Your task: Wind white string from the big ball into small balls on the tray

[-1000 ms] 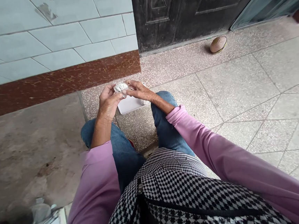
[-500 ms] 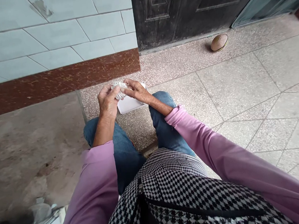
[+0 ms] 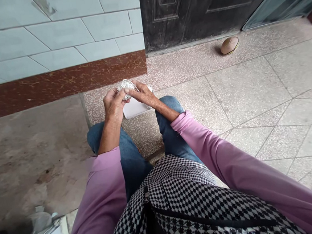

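"What's in view, biggest first?"
"A speckled floor (image 3: 191,88), then a white tray (image 3: 135,110) on it, partly hidden."
"And the grip?"
"The left hand (image 3: 112,105) and right hand (image 3: 144,95), all 2 closed around 1 white bundle (image 3: 126,84), raised by the tray's near-left end."
"Which step?"
"Working the bundle's strands between both hands, I'd judge; the next move calls for a light, steady pinch, lest they slip."

The left hand (image 3: 113,105) and right hand (image 3: 145,95) hold a white bundle (image 3: 126,85); a white tray (image 3: 134,110), partly hidden by the right hand, lies on the floor (image 3: 205,94). Far right, a rounded object (image 3: 228,45) sits near a dark door (image 3: 191,17).
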`<action>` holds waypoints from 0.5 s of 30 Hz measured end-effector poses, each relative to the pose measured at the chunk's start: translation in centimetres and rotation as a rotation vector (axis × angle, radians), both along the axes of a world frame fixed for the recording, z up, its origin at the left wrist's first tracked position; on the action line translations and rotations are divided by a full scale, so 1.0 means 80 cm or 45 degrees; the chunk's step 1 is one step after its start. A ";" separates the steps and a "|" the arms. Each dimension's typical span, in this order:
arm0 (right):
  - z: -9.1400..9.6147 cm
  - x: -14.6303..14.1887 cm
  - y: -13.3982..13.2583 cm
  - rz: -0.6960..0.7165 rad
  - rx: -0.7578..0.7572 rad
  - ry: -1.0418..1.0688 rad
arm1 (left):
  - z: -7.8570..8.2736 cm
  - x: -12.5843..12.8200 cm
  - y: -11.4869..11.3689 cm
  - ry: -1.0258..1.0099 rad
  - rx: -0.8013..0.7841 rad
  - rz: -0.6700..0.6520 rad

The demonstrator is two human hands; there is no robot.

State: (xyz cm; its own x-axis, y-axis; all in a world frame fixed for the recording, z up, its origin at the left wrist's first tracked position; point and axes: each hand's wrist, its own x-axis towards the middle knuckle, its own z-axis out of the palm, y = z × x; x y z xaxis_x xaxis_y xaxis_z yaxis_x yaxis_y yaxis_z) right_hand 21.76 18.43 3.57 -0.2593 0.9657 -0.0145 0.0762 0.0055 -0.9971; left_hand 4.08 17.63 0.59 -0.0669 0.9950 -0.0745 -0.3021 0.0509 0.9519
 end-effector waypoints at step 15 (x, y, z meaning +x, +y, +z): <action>-0.013 0.018 0.003 0.155 -0.180 0.182 | 0.019 -0.004 -0.009 -0.019 -0.124 -0.114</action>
